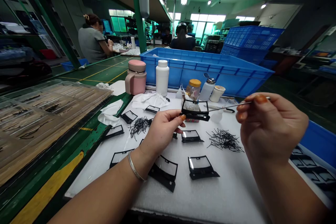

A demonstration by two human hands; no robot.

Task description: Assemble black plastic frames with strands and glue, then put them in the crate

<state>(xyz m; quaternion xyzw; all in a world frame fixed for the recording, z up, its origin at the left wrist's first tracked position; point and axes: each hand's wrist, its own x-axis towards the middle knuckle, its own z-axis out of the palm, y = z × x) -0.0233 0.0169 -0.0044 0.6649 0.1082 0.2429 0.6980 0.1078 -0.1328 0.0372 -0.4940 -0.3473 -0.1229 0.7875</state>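
My left hand [162, 127] is closed on a small black frame [195, 109] with a clear window, held up above the white mat [231, 189]. My right hand [265, 126] pinches thin metal tweezers [231, 106], whose tip points left and reaches the frame's right edge. Several more black frames [201, 167] lie flat on the mat below my hands. Two heaps of thin black wire pieces [224, 140] lie on the mat, one on each side of my left hand.
A pink jar [135, 77], a white bottle [162, 77], a yellow-lidded jar [193, 89] and small containers stand before a blue crate [210, 66]. Clear trays [44, 108] are stacked at left. White cloths [111, 112] lie nearby. Two people sit at far benches.
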